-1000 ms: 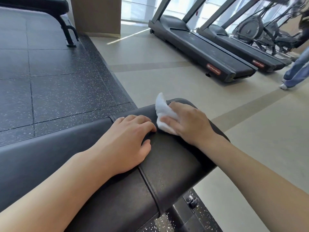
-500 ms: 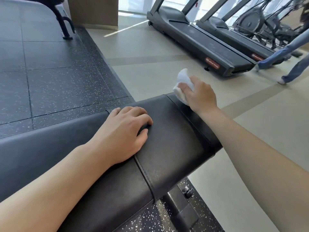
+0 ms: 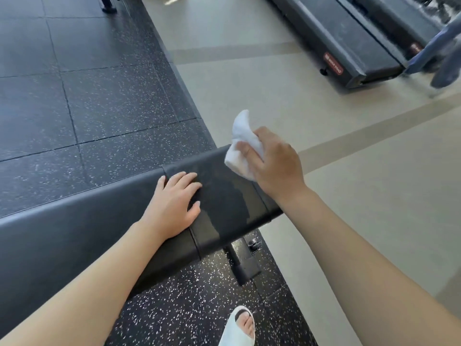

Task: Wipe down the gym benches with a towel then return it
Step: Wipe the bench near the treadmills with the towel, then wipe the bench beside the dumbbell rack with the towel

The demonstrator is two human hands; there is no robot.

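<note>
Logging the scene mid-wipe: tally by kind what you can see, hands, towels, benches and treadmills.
Hands: 2, left hand and right hand
Towels: 1, white towel
Benches: 1, black bench
Treadmills: 2, near treadmill and far treadmill
Total: 6

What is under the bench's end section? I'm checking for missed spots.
Under the bench, a black support post stands on speckled rubber flooring. The pad's underside is hidden.

The scene is lit brightly and evenly by daylight. A dull sheen is seen on the bench (image 3: 224, 201) pad, and soft shadows are cast beneath it. Motion blur is seen at the upper right, on the legs (image 3: 439, 53) and treadmills (image 3: 349, 46). Straight lines are bent toward the edges by the wide lens.
</note>
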